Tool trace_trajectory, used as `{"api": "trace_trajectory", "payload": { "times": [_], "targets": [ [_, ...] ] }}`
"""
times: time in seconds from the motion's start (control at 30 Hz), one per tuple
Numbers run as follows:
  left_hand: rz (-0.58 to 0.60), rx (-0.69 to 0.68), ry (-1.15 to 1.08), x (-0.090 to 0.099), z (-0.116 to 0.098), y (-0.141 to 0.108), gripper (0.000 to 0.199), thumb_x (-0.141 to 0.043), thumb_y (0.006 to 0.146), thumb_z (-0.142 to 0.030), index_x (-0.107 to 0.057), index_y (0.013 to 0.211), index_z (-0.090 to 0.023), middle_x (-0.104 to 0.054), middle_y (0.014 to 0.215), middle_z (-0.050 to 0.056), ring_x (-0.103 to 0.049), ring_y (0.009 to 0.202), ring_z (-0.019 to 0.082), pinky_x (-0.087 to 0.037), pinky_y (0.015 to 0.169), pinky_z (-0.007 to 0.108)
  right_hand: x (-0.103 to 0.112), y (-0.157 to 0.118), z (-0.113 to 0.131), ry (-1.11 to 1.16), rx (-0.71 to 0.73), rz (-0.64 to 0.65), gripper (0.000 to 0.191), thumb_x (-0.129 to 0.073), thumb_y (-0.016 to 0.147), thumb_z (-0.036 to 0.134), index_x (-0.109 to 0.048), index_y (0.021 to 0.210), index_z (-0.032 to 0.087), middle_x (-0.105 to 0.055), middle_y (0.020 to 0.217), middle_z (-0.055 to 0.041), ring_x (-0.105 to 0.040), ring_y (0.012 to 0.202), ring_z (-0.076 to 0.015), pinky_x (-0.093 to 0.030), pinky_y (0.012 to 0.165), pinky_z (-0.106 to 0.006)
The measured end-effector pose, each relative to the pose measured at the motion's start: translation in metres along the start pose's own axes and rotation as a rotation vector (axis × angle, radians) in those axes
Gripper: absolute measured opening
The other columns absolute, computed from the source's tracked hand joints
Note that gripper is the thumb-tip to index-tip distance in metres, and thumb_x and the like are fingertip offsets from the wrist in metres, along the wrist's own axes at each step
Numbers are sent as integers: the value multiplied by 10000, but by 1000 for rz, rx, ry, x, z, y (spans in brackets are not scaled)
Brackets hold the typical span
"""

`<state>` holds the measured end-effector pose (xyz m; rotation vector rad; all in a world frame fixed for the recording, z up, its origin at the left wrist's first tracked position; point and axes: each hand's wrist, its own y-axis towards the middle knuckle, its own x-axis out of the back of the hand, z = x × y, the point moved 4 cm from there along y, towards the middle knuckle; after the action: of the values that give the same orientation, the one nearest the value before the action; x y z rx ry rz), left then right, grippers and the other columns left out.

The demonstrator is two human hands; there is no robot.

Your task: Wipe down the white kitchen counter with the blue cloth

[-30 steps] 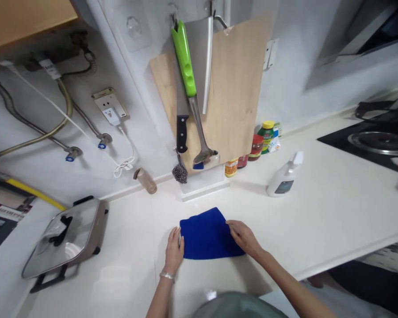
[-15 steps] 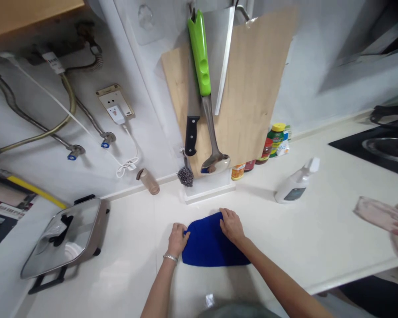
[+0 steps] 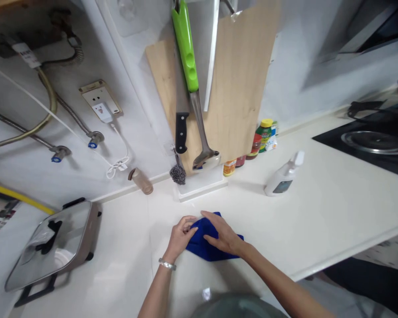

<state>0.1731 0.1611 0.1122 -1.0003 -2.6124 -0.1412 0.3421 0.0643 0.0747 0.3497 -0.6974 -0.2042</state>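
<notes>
A blue cloth (image 3: 204, 245) lies bunched on the white countertop (image 3: 119, 238), partly folded over on itself. At its left edge my left hand (image 3: 181, 235), with a bracelet on the wrist, has curled fingers and thumb closed on the fabric. My right hand (image 3: 223, 234) rests over the cloth's upper right part, fingers stretched out and thumb apart. Some of the cloth is hidden beneath this hand. To the right, apart from both hands, stands a white spray bottle (image 3: 281, 182).
An electric pan with a glass lid (image 3: 76, 223) sits at left, near a brown bottle (image 3: 142, 182). Behind hang a wooden cutting board (image 3: 242, 88), a green-handled ladle (image 3: 187, 48), a knife (image 3: 181, 132) and a steel scrubber (image 3: 178, 175). Sauce jars (image 3: 254, 148) and a black cooktop (image 3: 368, 141) are at right.
The cloth went from spread flat to bunched and folded, and my right hand moved left across it. The hand with a pinkish cloth at far right has left view. The camera turned slightly right.
</notes>
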Motion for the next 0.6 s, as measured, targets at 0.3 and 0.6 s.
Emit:
{"api": "trace_trajectory", "payload": {
  "times": [0.3, 0.6],
  "targets": [
    [-167, -118, 23, 33, -47, -16, 292, -663, 847, -417, -711, 1070, -233, -783, 947, 32, -737, 883, 186, -606, 783, 283, 37, 13, -3, 133, -163, 310, 271, -585, 869, 477, -683, 924, 230, -709, 867, -15, -631, 755, -172, -504, 697, -289],
    [-289, -327, 164, 44, -77, -31, 205, -645, 874, -399, -767, 958, -257, -785, 874, 6, -733, 737, 150, -613, 691, 238, 77, 7, 9, 0, -196, 293, 243, -621, 835, 477, -627, 797, 237, -630, 761, 0, -558, 681, -160, -432, 641, -277]
  ]
}}
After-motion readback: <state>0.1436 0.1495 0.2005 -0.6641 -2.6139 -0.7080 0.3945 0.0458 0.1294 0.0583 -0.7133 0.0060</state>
